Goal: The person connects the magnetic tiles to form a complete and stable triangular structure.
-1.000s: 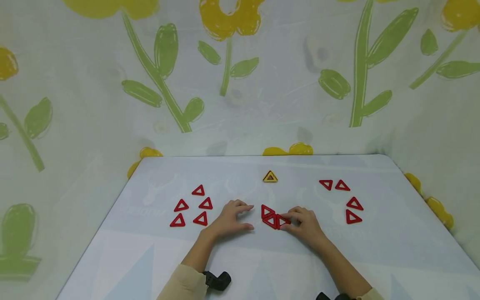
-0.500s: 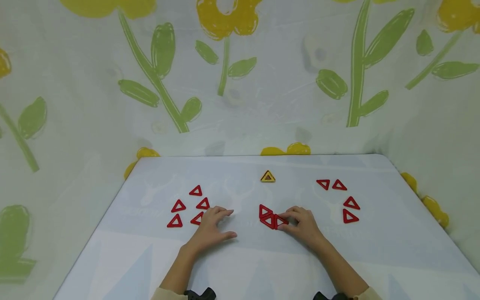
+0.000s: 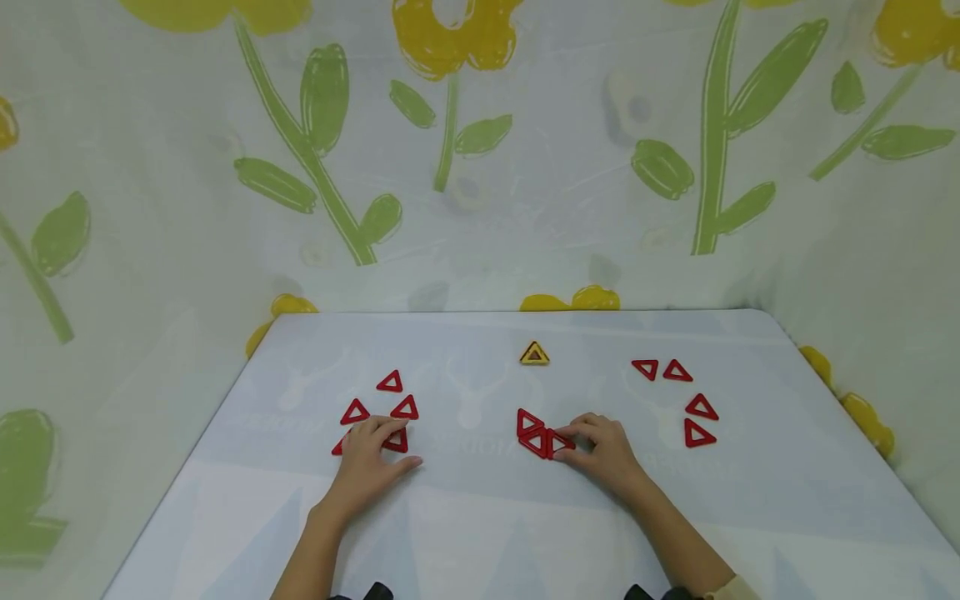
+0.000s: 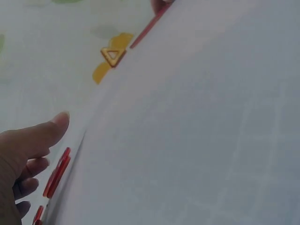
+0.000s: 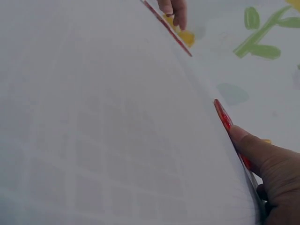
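Observation:
Near the table's middle, my right hand [image 3: 609, 457] pinches the outer red triangle tile [image 3: 550, 444] between thumb and fingers. This tile lies against two other red triangle tiles, a lower one [image 3: 533, 450] and an upper one [image 3: 521, 423]. Over the left-hand group, my left hand [image 3: 362, 467] has its thumb spread away from its fingers, gripping nothing. A red triangle tile [image 3: 406, 440] shows between its fingers and thumb, while another tile [image 3: 337, 448] is partly covered by the hand. In the left wrist view, the thumb [image 4: 51, 129] points past red tiles [image 4: 58, 173] seen edge-on.
Three more red triangles, such as the top one [image 3: 390, 386], lie beyond my left hand. Several red triangles [image 3: 700, 442] sit at the right. A yellow triangle [image 3: 535, 362] is at the back of the white table [image 3: 465, 533], before a flower-patterned backdrop [image 3: 547, 208].
My left hand has moved left from beside the joined tiles to the left-hand group of red triangles. The right hand stays at its tile.

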The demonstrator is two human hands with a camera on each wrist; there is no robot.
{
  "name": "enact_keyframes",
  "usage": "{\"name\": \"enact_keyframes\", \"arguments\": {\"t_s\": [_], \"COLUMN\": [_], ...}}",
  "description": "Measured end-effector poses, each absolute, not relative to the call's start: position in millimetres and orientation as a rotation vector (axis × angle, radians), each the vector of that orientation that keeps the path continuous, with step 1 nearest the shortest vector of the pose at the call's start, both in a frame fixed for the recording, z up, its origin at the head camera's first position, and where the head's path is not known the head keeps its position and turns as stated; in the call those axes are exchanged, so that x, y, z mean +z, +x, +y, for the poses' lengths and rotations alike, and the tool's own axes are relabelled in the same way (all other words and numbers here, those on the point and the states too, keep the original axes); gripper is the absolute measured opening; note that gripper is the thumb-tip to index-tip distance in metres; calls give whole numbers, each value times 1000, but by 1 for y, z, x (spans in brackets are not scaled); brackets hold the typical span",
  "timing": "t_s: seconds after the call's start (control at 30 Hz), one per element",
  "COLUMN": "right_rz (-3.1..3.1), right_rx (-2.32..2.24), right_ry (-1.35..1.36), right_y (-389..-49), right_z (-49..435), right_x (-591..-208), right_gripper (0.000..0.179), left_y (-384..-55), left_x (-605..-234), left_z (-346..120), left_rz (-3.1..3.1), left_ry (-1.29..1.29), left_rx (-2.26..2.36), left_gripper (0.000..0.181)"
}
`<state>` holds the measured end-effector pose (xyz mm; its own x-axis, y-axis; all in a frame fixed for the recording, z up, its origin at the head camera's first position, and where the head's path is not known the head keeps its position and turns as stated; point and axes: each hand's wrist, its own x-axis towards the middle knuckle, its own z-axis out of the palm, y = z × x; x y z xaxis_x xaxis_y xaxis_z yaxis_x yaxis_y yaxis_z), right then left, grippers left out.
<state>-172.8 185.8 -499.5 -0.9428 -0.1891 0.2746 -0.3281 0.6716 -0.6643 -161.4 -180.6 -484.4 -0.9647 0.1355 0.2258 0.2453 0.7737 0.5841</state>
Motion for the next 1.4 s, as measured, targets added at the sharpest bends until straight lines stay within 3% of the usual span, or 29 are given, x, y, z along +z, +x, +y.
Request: {"name": "enact_keyframes", "arguments": {"t_s": [0.33, 1.4], "right_rz": [-2645, -2670], "right_rx": [1082, 1117], "right_ry": [499, 473], "right_y": [-174, -171], "right_z": [188, 186], "right_x": [-503, -496], "right_gripper": [30, 30], "left_y": [-161, -151], "left_x": [-483, -485], "left_z": [-193, -161], "left_rz": [-2925, -2753], "left_ry": [-178, -365], "left_rx": [-881, -912], "left_gripper": [52, 34]}}
